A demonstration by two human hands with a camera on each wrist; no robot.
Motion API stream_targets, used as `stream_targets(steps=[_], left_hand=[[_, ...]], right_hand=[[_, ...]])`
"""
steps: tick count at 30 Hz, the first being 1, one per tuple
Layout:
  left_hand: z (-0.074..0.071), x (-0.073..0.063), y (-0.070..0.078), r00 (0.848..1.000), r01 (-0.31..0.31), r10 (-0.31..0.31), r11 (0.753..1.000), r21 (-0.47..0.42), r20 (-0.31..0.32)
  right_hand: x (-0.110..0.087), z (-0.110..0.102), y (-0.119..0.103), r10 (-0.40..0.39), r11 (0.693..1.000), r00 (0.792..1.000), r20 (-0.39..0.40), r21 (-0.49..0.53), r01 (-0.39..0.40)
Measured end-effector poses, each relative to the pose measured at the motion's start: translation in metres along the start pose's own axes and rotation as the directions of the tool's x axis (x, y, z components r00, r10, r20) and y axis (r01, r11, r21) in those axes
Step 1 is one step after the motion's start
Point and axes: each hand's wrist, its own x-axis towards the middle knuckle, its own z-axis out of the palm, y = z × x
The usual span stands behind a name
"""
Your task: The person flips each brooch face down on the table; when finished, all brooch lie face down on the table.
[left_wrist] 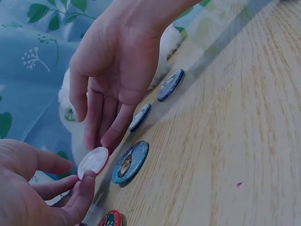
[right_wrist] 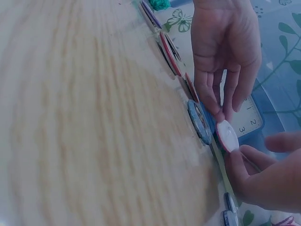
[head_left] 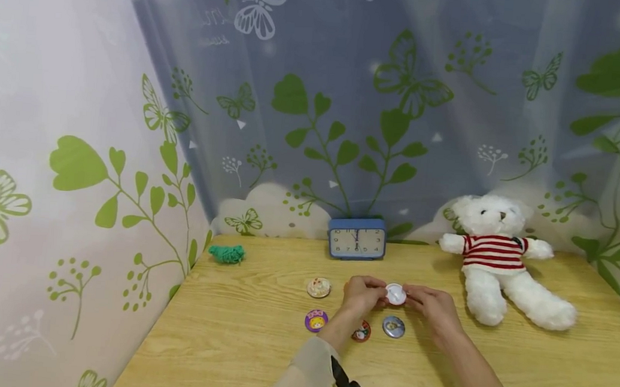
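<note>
A round button badge [head_left: 396,293], white on the side that shows and red at its rim, is held just above the table between both hands. My left hand [head_left: 362,296] pinches its left edge between thumb and fingers. On the opposite edge, the thumb and fingertips of my right hand [head_left: 435,310] grip it. Nearer to me lies a blue badge [head_left: 393,327] with a small figure on it. A red-rimmed badge [head_left: 362,332] is partly covered by my left wrist. Two more badges, a pale one [left_wrist: 139,117] and a dark-edged one [left_wrist: 170,85], lie beyond the blue one in the left wrist view.
On the left lie a cream badge [head_left: 318,287] and a purple bear badge [head_left: 316,320]. A blue clock [head_left: 358,240] stands at the back, with green yarn [head_left: 227,254] to its left. A white teddy bear [head_left: 496,254] sits at right against the patterned curtain [head_left: 330,57].
</note>
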Motion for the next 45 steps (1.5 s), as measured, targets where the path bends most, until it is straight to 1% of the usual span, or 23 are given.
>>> stream_targets(steps=[4,7,10,13,18,22,27,32,38,40,45], left_hand=[[-0.002,-0.001,-0.001,1.0,0.013,-0.013,1.0,0.006,0.02],[-0.003,-0.004,-0.002,0.999,0.022,-0.023,0.999,0.023,0.027],[-0.004,-0.007,-0.005,0.999,0.028,-0.029,0.999,0.046,0.024],[-0.004,-0.007,-0.005,1.0,0.016,-0.018,0.997,0.075,0.018],[-0.004,-0.005,-0.002,1.0,-0.005,0.003,0.992,0.125,0.019],[-0.005,-0.006,-0.001,1.0,0.001,-0.003,0.988,0.157,0.016],[-0.005,-0.008,-0.001,1.0,0.004,-0.006,0.985,0.172,0.012],[-0.003,-0.009,0.0,1.0,0.002,-0.002,0.983,0.182,0.002],[-0.003,-0.011,0.0,1.0,-0.007,0.008,0.979,0.205,-0.006],[-0.003,-0.011,-0.001,1.0,-0.011,0.013,0.978,0.207,-0.005],[-0.003,-0.01,-0.005,0.999,-0.037,0.037,0.983,0.178,0.004]], right_hand=[[0.0,0.001,-0.001,-0.023,1.0,1.0,0.009,0.014,0.023],[-0.001,0.002,0.0,-0.018,1.0,0.999,0.027,0.012,0.017],[-0.002,0.002,0.002,-0.011,1.0,0.998,0.062,0.016,0.01],[-0.003,0.001,0.002,-0.025,1.0,0.994,0.11,0.012,0.024],[-0.001,0.001,-0.002,-0.046,0.999,0.985,0.167,-0.005,0.047],[0.0,0.0,-0.003,-0.031,0.999,0.98,0.199,-0.022,0.036],[-0.001,-0.001,-0.004,-0.016,0.998,0.979,0.201,-0.048,0.026],[-0.003,-0.003,-0.006,-0.019,0.997,0.98,0.197,-0.074,0.034],[-0.006,-0.001,-0.008,-0.018,0.996,0.985,0.17,-0.086,0.033],[-0.006,0.0,-0.008,-0.014,0.996,0.987,0.158,-0.089,0.028],[-0.006,0.0,-0.009,0.001,0.996,0.991,0.136,-0.092,0.012]])
